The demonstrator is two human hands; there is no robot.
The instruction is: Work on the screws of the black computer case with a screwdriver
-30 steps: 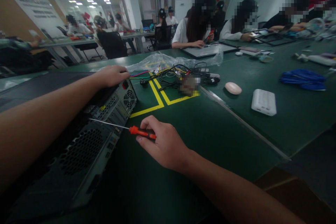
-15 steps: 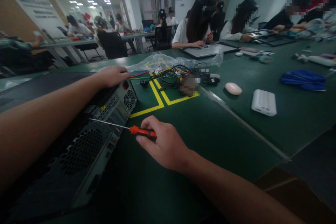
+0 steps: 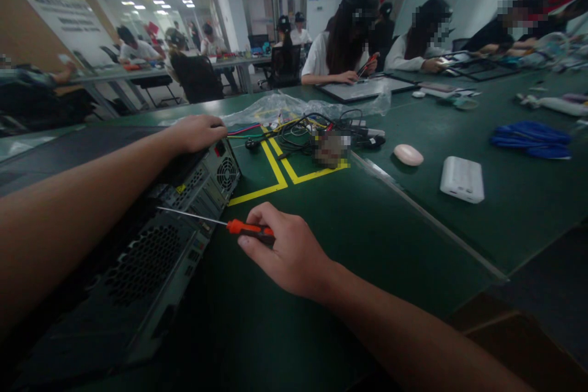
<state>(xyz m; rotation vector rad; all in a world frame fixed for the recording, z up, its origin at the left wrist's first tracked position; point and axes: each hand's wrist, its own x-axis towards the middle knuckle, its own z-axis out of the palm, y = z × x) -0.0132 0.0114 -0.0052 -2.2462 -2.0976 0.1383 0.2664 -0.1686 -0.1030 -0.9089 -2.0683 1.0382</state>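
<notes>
A black computer case (image 3: 151, 312) stands at the left, with its metal back panel, fan grille and ports facing right. My left hand (image 3: 202, 133) grips the far top corner of the case, its fingers bent over the edge by the power supply (image 3: 226, 173). Between the thumb and fingers of my right hand (image 3: 294, 251) is a screwdriver (image 3: 243, 228) with an orange and black handle. Its long thin shaft points left to the case's rear edge. Whether the tip sits in a screw is too dark to tell.
Behind the case lies a tangle of cables (image 3: 298, 128) by clear plastic wrap (image 3: 275, 105). Farther right are a pink rounded object (image 3: 408, 155), a white box-like device (image 3: 462, 179) and a blue bundle (image 3: 530, 139). Across the green table (image 3: 390, 245), co-workers handle flat panels (image 3: 362, 89).
The screwdriver's handle has turned slightly in my right hand, its shaft staying in place. My left hand and the case look unmoved. A co-worker's hand across the table has shifted a little.
</notes>
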